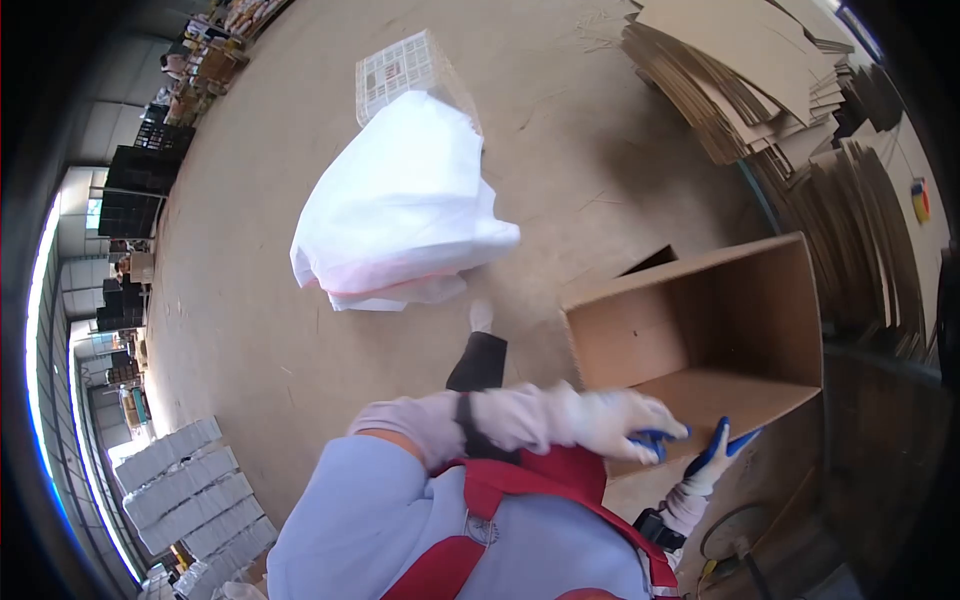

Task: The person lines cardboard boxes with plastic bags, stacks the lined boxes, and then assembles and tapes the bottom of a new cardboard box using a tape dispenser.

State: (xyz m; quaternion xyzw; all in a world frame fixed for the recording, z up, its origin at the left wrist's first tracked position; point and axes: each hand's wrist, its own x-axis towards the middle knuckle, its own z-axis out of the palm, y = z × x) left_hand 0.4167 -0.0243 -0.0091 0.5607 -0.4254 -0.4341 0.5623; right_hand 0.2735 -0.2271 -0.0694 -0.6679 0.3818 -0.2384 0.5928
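Note:
An open, empty-looking cardboard box [700, 330] is tilted at the right, its opening facing me. My right hand [717, 450], in a white glove with blue on the fingers, grips the box's lower edge. My left hand [630, 428], in a similar glove and slightly blurred, is at the box's lower left edge. Its fingers are curled together, and whether they pinch the cardboard or something else is hidden. White sheeting [400, 200] with a pinkish lower part lies over something beyond my arms.
A white plastic crate [395, 80] stands behind the sheeting. Flat cardboard stacks [730, 80] and upright sheets [855, 230] fill the right side. White bundles [195, 490] are piled at lower left. Shelving [135, 190] lines the far left.

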